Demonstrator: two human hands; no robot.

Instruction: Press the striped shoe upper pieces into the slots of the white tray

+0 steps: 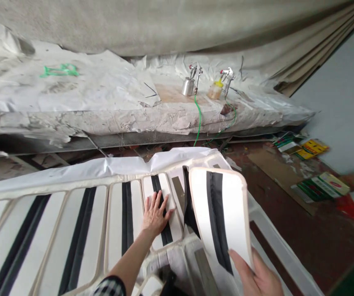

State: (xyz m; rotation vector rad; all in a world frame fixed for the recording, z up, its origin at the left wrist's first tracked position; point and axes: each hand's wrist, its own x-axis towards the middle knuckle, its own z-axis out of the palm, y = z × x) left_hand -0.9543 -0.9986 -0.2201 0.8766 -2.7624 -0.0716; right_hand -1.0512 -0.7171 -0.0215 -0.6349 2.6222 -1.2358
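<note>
A workshop with a red-brown floor (291, 205). At the far side stands a long tabletop (103, 94) wrapped in crumpled white sheeting, with two spray guns (192, 81) on it and a green hose (199, 117) trailing down off its near edge. Packets and cartons (320, 186) lie on the floor at the right.

Near the camera, a row of white panels (81, 234), each with a black stripe along it, lies side by side on a sheet-covered stand (118, 166). The left hand (154, 216) rests flat on one panel of the row (148, 187), its grip apart with fingers spread and closed on nothing. The right hand (257, 275) has its grip clamped on the near edge of a lifted panel (220, 213). That panel stands tilted just right of the pressed one, with its far end up and its striped face to the camera.

Judging from this, the lifted panel is best carried by its rim, as it is now, with the thumb kept near the edge rather than out on the white face. The flat left palm looks useful for steadying the neighbouring panel so the row does not shift. It would help to keep the lifted panel's far corner clear of the stand's sheet.
</note>
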